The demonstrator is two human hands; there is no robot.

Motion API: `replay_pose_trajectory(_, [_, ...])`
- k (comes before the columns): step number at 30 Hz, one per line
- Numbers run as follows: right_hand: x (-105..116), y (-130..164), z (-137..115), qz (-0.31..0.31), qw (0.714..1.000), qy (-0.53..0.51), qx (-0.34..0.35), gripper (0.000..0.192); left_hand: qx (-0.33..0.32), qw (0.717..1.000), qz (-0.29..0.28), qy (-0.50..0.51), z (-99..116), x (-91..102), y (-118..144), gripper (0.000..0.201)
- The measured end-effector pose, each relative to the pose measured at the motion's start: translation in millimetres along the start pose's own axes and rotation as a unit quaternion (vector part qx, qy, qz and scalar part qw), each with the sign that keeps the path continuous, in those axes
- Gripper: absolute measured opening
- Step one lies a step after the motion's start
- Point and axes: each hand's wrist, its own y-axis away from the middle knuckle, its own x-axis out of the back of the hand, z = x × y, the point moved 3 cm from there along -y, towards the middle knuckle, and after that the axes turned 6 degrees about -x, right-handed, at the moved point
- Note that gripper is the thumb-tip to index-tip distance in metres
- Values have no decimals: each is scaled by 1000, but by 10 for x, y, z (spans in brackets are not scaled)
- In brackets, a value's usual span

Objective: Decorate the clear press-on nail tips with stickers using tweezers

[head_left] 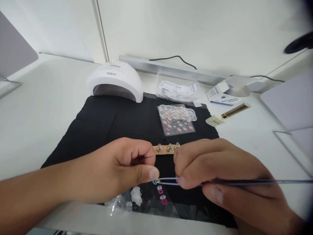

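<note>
At lower centre, the right hand (pixel 227 169) clamps tweezers (pixel 220 182) lying left-right, tips beside the left hand's (pixel 122 169) pinched fingers (pixel 146 173), above the sticker sheet (pixel 146 197).

On the white worktop (pixel 36 114) lies a black mat (pixel 110 120), and at its 11 o'clock corner stands a white nail lamp (pixel 116 80) (its opening faces the viewer). At 12 o'clock on the mat rests a sticker packet (pixel 176 119), with a clear box of wipes (pixel 177 87) behind it. Toward 2 o'clock lie a cream stick-shaped tool (pixel 227 115) and a blue-and-white carton (pixel 226 94).
</note>
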Motion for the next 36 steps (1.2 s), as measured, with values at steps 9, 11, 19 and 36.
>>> replay_pose_trajectory(9, [-18,-167,108,-76,986,-146,19,27,-9,1000,-5,17,-39,-2,-8,26])
replay_pose_trajectory(11, [-25,-176,127,-76,984,-161,11,27,-15,1000,-6,14,-40,0,-7,26])
replay_pose_trajectory(19, [-42,-158,104,-69,984,-165,-1,28,-9,1000,-4,-1,-11,3,-13,25])
replay_pose_trajectory(36, [-99,-151,203,-56,970,-227,-62,31,-16,1000,-5,-27,-53,9,-31,29])
